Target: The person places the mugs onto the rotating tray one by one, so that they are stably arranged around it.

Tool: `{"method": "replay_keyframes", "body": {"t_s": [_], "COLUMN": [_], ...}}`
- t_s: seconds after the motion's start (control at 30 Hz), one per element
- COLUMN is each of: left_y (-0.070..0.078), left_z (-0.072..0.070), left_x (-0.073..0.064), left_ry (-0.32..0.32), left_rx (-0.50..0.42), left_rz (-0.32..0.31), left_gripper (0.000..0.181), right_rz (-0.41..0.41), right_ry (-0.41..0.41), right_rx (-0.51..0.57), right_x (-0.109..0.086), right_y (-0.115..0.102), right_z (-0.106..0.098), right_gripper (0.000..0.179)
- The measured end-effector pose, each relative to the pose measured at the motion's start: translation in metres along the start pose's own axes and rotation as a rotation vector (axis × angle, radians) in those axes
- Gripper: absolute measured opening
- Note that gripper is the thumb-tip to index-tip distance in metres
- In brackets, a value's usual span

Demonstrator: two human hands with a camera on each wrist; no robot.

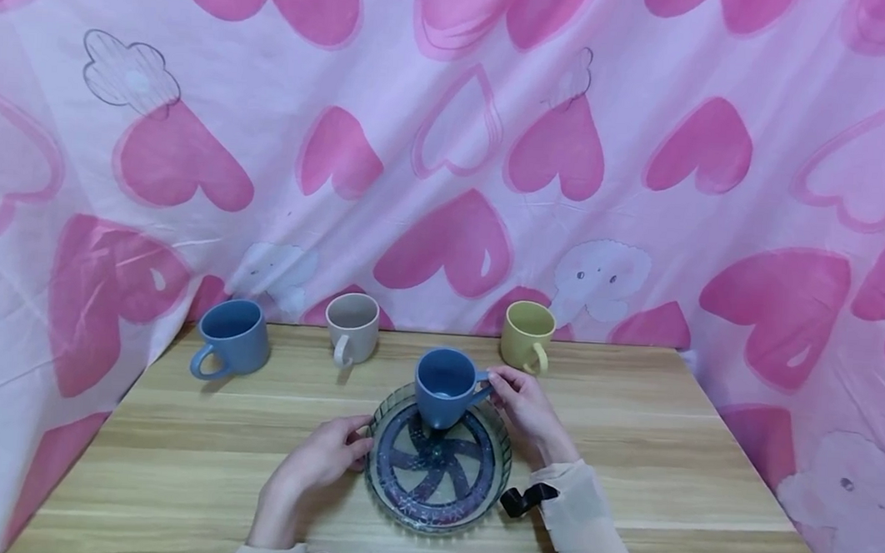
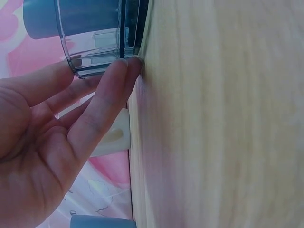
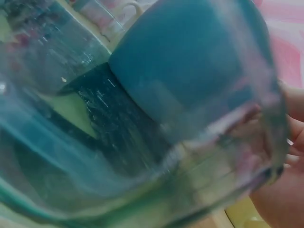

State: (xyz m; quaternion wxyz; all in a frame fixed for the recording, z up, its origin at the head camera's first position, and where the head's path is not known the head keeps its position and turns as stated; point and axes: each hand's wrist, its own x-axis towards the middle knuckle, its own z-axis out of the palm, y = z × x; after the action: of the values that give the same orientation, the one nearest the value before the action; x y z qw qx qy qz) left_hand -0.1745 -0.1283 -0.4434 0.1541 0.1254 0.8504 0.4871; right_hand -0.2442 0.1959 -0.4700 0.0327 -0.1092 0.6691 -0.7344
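A blue mug [image 1: 444,389] is over the far part of a round clear glass dish [image 1: 503,472] with a fluted rim and a dark swirl pattern. My right hand [image 1: 529,410] pinches the mug's handle between thumb and fingers. On the dish's left side, my left hand [image 1: 328,454] holds the edge. Seen from the left wrist, the thumb is at the dish's rim [image 2: 69,52] and the fingertips [image 2: 116,71] are low on its wall, close to the wooden table. Through the glass, the right wrist view shows the mug's side [image 3: 185,61], with the right hand [image 3: 280,190] behind it.
Along the back of the wooden table [image 1: 672,489] stand a larger blue mug [image 1: 236,341] at left, a light grey mug [image 1: 357,330] and a yellow-green mug [image 1: 525,335]. A pink heart-patterned cloth [image 1: 449,160] hangs behind and at the sides.
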Motion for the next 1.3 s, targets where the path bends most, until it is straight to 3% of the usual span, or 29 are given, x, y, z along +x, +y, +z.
{"method": "replay_keyframes", "body": {"t_s": [0.23,0.47,0.7,0.87,1.03,1.17,1.3], "left_y": [0.0,-0.002,-0.002,-0.002,-0.002,-0.001,-0.002], "left_z": [0.0,-0.001,-0.001,-0.001,-0.001,-0.001,-0.001], "left_x": [-0.001,-0.001,-0.001,-0.001,0.0,0.0,0.0], "left_ry": [-0.007,-0.001,-0.01,-0.004,0.005,0.008,0.006], "left_rx": [0.019,0.006,0.014,0.027,0.025,0.024,0.029], "left_rz": [0.01,0.021,0.022,0.012,-0.022,-0.036,-0.035], "left_gripper": [0.047,0.047,0.045,0.045,0.045,0.045,0.046], "right_rz": [0.031,0.046,-0.078,-0.22,-0.31,-0.285,-0.219], "right_ry": [0.042,0.067,0.168,0.293,0.513,0.66,0.728], "right_rx": [-0.024,-0.217,-0.411,-0.457,-0.479,-0.44,-0.35], "right_x": [-0.002,-0.004,-0.01,-0.021,-0.025,-0.018,-0.012], "right_y": [-0.005,-0.018,-0.046,-0.076,-0.081,-0.062,-0.041], "right_z": [0.002,-0.002,-0.009,-0.006,-0.006,-0.017,-0.028], "right_gripper": [0.024,0.033,0.023,0.018,0.018,0.018,0.02]}}
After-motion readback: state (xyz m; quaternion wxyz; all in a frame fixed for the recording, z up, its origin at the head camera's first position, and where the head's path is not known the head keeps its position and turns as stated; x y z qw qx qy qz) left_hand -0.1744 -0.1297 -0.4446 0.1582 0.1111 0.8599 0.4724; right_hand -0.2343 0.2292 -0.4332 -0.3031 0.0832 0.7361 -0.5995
